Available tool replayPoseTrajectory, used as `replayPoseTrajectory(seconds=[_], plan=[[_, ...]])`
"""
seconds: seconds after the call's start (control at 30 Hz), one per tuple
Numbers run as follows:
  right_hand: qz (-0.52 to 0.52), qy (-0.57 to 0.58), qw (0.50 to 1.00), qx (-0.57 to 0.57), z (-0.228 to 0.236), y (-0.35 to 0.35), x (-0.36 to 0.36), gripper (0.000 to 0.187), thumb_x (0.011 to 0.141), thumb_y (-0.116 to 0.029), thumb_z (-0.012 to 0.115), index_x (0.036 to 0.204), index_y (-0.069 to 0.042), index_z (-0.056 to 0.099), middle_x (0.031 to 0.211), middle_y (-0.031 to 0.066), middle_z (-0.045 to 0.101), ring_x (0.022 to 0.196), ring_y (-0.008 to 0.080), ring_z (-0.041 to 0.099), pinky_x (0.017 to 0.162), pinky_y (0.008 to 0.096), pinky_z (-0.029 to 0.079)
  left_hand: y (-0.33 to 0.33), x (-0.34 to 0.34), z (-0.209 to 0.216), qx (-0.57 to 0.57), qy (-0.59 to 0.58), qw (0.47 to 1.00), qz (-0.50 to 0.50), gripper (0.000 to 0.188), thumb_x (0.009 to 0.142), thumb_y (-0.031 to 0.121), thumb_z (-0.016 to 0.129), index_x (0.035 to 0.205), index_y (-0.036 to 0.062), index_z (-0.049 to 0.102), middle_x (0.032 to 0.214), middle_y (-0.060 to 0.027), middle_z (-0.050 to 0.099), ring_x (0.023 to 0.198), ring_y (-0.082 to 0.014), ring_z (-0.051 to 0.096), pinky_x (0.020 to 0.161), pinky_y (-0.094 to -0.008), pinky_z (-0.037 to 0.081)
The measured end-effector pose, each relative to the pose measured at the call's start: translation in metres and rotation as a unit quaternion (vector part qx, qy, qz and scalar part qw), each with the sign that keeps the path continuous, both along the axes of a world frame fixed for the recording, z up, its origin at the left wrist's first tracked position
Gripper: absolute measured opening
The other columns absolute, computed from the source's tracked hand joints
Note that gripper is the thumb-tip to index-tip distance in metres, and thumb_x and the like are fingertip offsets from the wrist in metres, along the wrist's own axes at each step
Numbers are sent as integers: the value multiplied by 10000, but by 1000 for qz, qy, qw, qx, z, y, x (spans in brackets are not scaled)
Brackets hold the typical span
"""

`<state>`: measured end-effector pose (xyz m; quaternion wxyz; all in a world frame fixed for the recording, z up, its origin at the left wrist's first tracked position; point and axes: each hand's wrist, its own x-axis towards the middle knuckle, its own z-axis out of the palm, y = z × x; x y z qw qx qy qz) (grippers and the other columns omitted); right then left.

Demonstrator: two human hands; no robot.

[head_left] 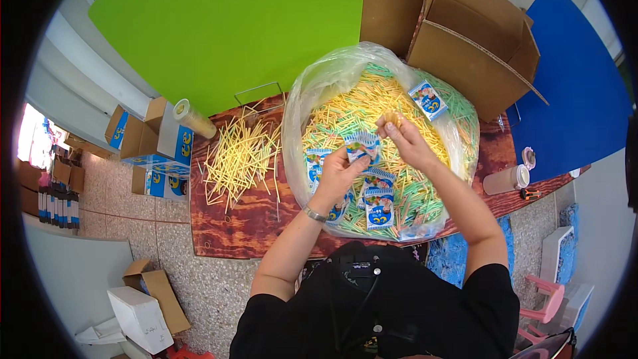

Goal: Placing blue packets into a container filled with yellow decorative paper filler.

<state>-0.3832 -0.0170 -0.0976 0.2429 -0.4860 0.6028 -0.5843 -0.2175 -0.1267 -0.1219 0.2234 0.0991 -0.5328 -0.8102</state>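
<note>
Left hand (340,173) holding blue-white packet (363,145) between thumb and fingers, above open clear bag (325,74). Right hand (410,144) near it, fingers pinched narrow, seemingly on small bundle (392,118) of sticks; too small to be sure. Bag on surface (232,236), full of yellow and green sticks (345,110), other packets (379,208) lying on top. Loose pile (242,159) left of bag; carton (475,53) behind, to right.

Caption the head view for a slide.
Left hand holding a packet, right hand nearby, over a clear bag of yellow and green sticks.
</note>
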Motion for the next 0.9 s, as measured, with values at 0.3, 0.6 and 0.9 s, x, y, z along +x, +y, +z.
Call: replayPoseTrajectory(seconds=[0.3,0.6,0.9], plan=[[157,299,905,258,121,0,-3,228,974,-257,524,968,-33,483,750,217,591,767,423,591,666,501,437,-13,22,4,-488,-39,836,248,210,743,99,796,802,7,616,697,-99,614,609,-221,604,523,-328,446],[282,448,773,350,142,-38,2,275,945,-283,567,870,-19,540,737,209,603,739,414,603,660,499,447,-21,27,0,-546,8,795,265,228,712,65,798,828,26,606,702,-102,599,616,-259,589,562,-357,456],[285,533,677,420,155,-58,28,288,878,-272,643,884,16,643,741,211,644,778,383,648,687,461,508,-23,26,4,-596,55,749,283,259,714,48,805,914,14,645,732,-97,622,632,-245,598,539,-339,456]])
